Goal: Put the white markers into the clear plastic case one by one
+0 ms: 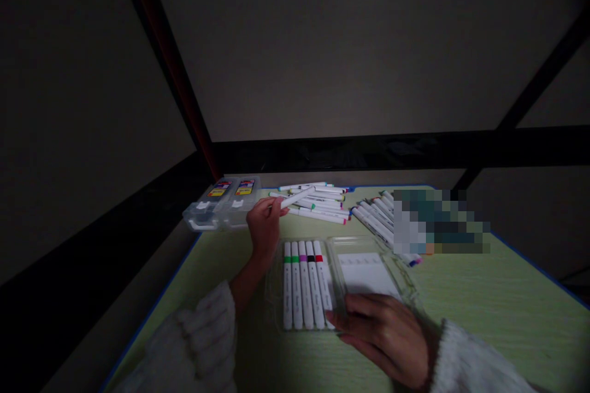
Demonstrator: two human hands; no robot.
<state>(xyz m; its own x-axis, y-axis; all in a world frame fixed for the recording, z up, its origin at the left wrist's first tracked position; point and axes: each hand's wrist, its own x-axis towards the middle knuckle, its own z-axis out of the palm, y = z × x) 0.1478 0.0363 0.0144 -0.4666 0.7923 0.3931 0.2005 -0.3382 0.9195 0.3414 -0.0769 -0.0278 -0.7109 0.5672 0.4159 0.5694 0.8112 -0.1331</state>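
My left hand [264, 225] is closed on a white marker [297, 198], lifted just above the table beside a loose pile of markers [320, 202]. My right hand [383, 331] lies on the near edge of an open clear plastic case [338, 279], fingers curled against its rim. Several white markers [305, 285] with coloured bands lie side by side in the case's left half. The right half holds a white sheet [369, 273].
A closed clear marker case [224, 202] with coloured labels sits at the table's far left corner. A second row of markers [375, 218] lies at the far right beside a blurred patch. The green table [483, 301] has a blue edge; dark walls surround it.
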